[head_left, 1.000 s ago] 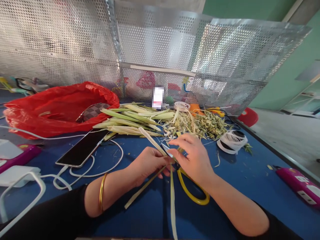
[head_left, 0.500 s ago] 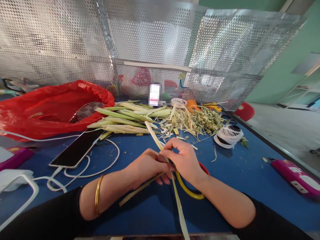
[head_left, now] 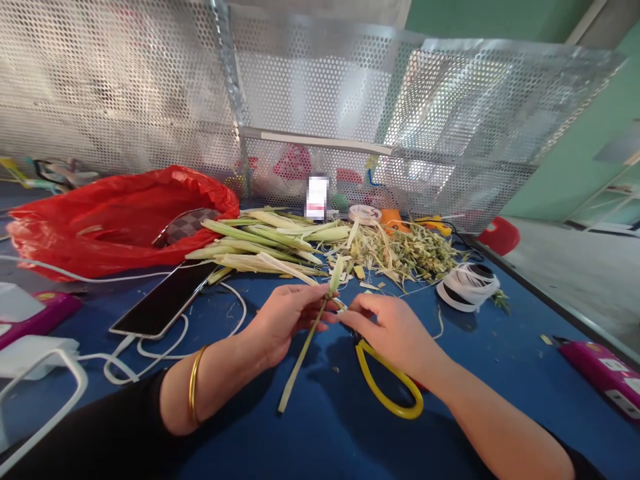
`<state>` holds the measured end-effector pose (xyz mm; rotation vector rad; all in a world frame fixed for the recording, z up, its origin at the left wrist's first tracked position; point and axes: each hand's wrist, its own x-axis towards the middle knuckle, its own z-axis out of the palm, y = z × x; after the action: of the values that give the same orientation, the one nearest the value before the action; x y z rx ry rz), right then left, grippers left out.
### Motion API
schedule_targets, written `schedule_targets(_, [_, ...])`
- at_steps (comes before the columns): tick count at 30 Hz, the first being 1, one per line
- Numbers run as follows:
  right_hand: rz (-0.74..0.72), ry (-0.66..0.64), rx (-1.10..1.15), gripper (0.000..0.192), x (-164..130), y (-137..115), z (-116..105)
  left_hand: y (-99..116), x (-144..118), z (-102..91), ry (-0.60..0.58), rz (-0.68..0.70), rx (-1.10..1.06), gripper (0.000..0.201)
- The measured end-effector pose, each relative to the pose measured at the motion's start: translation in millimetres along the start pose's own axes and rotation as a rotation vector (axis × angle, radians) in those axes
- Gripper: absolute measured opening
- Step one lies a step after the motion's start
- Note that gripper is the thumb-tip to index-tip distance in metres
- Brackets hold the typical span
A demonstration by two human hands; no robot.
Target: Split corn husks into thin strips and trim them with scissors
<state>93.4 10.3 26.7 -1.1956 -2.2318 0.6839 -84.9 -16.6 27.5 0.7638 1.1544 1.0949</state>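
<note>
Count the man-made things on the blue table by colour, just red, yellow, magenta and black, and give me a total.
Red: 1, the plastic bag
Yellow: 1, the scissors handle beside the right hand
Magenta: 2, the cases at the left edge and the right edge
Black: 1, the phone
Total: 5

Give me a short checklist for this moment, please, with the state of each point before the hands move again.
1. Left hand grips the leaf strip: ok.
2. Right hand pinches the strip's folded top: ok.
3. Strip's lower end lies on the table, away from the phone and cable: ok.
4. Scissors lie flat with their blades away from the fingers: cannot tell, the right hand covers the blades.
5. Spare leaves lie beyond the hands: ok.
</note>
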Motion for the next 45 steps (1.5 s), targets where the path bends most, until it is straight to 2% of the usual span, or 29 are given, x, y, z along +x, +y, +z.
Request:
schedule_targets(4, [-0.15,-0.01,-0.084,0.032,-2,-2,12,-7,3,2.4,0.066,0.071,0.044,0.018])
schedule_targets(6, [-0.253,-0.003,-0.13,0.033,-3,-6,13,-11,4,3.4,0.092,0.119,0.052,0.019])
schedule_targets(8, [-0.296,-0.02,-0.136,0.034,-3,-9,12,-13,5,3.9,0.103,0.139,0.057,0.02])
schedule_targets(9, [-0.264,-0.039,-0.095,0.034,-3,-10,11,-14,5,3.9,0.101,0.128,0.059,0.02])
schedule_targets(11, [-0.096,-0.077,0.089,0.036,-2,-9,9,-13,4,3.8,0.085,0.086,0.058,0.02])
schedule_targets(14, [0.181,-0.092,0.52,0.04,2,-2,8,-11,1,4.2,0.022,0.041,0.054,0.019])
schedule_targets(16, [0.269,-0.079,0.751,0.039,5,2,11,-11,-1,4.7,-0.031,0.032,0.067,0.021])
schedule_targets(21, [0.338,-0.015,1.01,0.029,6,2,21,-18,-2,6.1,-0.124,-0.009,0.173,0.032])
schedule_targets(27, [0.35,0.123,1.047,0.024,5,1,27,-18,1,6.3,-0.141,-0.022,0.201,0.019])
schedule_targets(31, [0.347,0.17,1.041,0.023,7,1,30,-17,0,4.9,-0.198,-0.027,0.189,0.018])
schedule_targets(34, [0.342,0.13,0.954,0.026,8,4,27,-16,0,3.6,-0.166,-0.049,0.163,0.018])
schedule_targets(36, [0.294,0.146,0.764,0.026,8,5,19,-14,1,2.2,-0.114,-0.047,0.106,0.02])
schedule_targets(40, [0.017,0.397,0.17,0.02,1,2,7,-8,5,-2.1,-0.048,0.001,-0.037,0.018])
schedule_targets(41, [-0.057,0.397,0.064,0.019,-1,1,7,-7,6,-3.0,-0.044,0.019,-0.065,0.016])
schedule_targets(43, [-0.136,0.285,-0.037,0.023,-6,-4,12,-6,8,-3.9,-0.045,0.053,-0.102,0.014])
schedule_targets(45, [-0.093,0.143,-0.027,0.024,-8,-6,23,-7,8,-3.6,-0.052,0.07,-0.11,0.014])
